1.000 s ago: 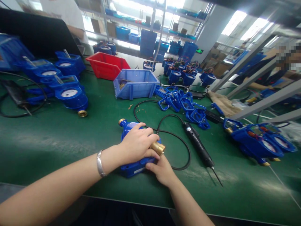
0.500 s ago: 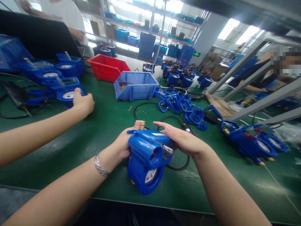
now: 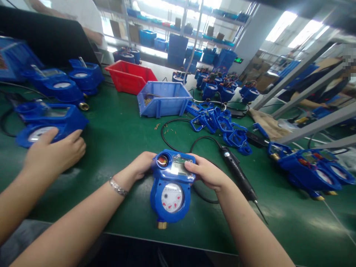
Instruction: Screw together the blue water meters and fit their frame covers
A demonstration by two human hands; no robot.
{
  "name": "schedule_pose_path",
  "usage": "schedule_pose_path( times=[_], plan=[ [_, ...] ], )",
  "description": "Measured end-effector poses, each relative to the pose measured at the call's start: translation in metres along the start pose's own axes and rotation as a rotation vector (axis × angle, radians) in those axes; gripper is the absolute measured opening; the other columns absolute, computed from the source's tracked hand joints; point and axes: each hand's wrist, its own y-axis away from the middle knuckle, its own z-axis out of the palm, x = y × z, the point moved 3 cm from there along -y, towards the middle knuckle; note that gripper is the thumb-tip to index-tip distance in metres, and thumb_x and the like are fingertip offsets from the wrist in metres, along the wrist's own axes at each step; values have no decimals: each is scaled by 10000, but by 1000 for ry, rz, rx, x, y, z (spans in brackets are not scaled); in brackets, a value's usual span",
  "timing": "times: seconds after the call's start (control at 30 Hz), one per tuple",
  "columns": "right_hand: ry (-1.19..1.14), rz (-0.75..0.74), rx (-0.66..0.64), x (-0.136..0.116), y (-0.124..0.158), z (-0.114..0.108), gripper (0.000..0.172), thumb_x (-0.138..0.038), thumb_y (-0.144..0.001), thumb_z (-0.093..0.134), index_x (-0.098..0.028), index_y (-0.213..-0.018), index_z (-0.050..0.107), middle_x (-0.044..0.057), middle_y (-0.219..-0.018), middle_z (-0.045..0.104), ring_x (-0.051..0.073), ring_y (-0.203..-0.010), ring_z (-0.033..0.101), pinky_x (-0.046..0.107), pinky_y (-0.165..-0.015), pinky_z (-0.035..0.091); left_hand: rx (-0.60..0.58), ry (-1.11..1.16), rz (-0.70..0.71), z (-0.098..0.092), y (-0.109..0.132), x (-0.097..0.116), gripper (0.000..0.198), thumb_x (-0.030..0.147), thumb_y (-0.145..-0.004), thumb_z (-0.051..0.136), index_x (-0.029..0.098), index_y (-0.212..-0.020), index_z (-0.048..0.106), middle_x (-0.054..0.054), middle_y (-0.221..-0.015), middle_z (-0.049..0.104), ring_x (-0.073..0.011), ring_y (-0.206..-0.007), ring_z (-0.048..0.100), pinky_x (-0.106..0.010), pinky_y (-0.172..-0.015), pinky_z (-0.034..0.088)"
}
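Observation:
A blue water meter [image 3: 170, 185] with a round white dial, a small display window and a brass fitting at its lower end is held between my two hands, dial facing up. My left hand [image 3: 143, 163], with a silver bracelet at the wrist, grips its upper left side; those fingertips are hidden behind the housing. On the upper right, my right hand [image 3: 207, 171] is closed round the edge, thumb on the display window. Just right of that hand, a black electric screwdriver [image 3: 239, 174] lies on the green table [image 3: 116, 137].
A co-worker's hand [image 3: 59, 146] holds another blue meter [image 3: 52, 120] at left. Behind stand a red bin [image 3: 126, 78] and a light-blue bin [image 3: 169, 100] with screws. Blue covers [image 3: 219, 122] lie at centre right, open meters [image 3: 314, 170] further right. A cable loops behind my hands.
The water meter has tipped so its dial and display face up, and my hands have shifted with it. The screwdriver has come into fuller view. The co-worker's hand has moved left and nearer with a meter.

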Motion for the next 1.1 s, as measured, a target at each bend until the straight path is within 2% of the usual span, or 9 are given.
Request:
schedule_pose_path(
  times=[0.1, 0.2, 0.3, 0.4, 0.47, 0.63, 0.77, 0.97, 1.1],
  plan=[
    [60, 7, 42, -1, -3, 2, 402, -525, -765, 626, -174, -948, 556, -4, -702, 587, 113, -537, 564, 193, -428, 472, 138, 10, 54, -12, 8, -4, 298, 378, -884, 504, 126, -1025, 575, -65, -961, 625, -159, -821, 605, -338, -770, 508],
    [133, -2, 73, -3, 2, 1, 452, -581, -790, 563, -185, -1008, 554, 23, -773, 613, 152, -631, 596, 235, -477, 504, 180, 116, 153, -10, 33, -15, 428, 469, -857, 502, 110, -1084, 550, -102, -1037, 636, -189, -984, 596, -321, -898, 461],
    [294, -102, 129, -4, 12, 2, 704, -568, -725, 649, -176, -1267, 429, 119, -1150, 581, 254, -1018, 575, 396, -821, 520, 43, 230, 162, 3, 59, -30, 621, 518, -796, 575, 125, -1258, 444, -140, -1288, 538, -265, -1222, 472, -359, -1012, 395],
    [396, -226, 207, 1, 18, 9, 1011, -454, -622, 776, -152, -1407, 216, 165, -1424, 341, 308, -1290, 361, 483, -1089, 265, -31, 232, 143, 14, 72, -41, 721, 509, -783, 599, 161, -1352, 324, -134, -1430, 392, -285, -1311, 368, -377, -1078, 326],
    [316, -286, 267, 7, 18, 14, 1004, -374, -603, 795, -172, -1400, 218, 155, -1410, 360, 304, -1273, 392, 479, -1091, 264, -19, 232, 169, 16, 74, -45, 742, 519, -775, 604, 176, -1358, 299, -133, -1447, 364, -288, -1323, 347, -392, -1093, 302],
    [87, -378, 349, 12, 9, 20, 832, -235, -534, 836, -226, -1248, 408, 85, -1187, 563, 269, -1090, 562, 416, -959, 446, -38, 333, 241, 10, 72, -50, 740, 638, -703, 600, 187, -1250, 386, -157, -1355, 461, -325, -1260, 422, -454, -1058, 332],
    [-122, -420, 337, 1, 6, 16, 773, -205, -512, 844, -235, -1180, 455, 53, -1125, 607, 246, -1036, 599, 359, -882, 505, -206, 327, 222, -2, 66, -49, 772, 688, -575, 667, 170, -1124, 503, -157, -1168, 589, -357, -1166, 503, -489, -1020, 351],
    [-167, -395, 318, 2, -4, 16, 755, -190, -518, 846, -228, -1178, 481, 45, -1138, 609, 242, -1049, 594, 350, -891, 501, -703, 32, 93, -9, 47, -31, 968, 348, -421, 887, 197, -1281, 469, -136, -1295, 523, -363, -1251, 425, -500, -1037, 327],
    [-187, -380, 321, 6, -9, 18, 756, -229, -534, 845, -220, -1193, 475, 62, -1170, 597, 267, -1084, 577, 391, -925, 481, -706, -238, 96, -10, 39, -25, 940, 252, -423, 877, 195, -1274, 481, -139, -1323, 511, -359, -1220, 458, -527, -1027, 336]
  ],
)
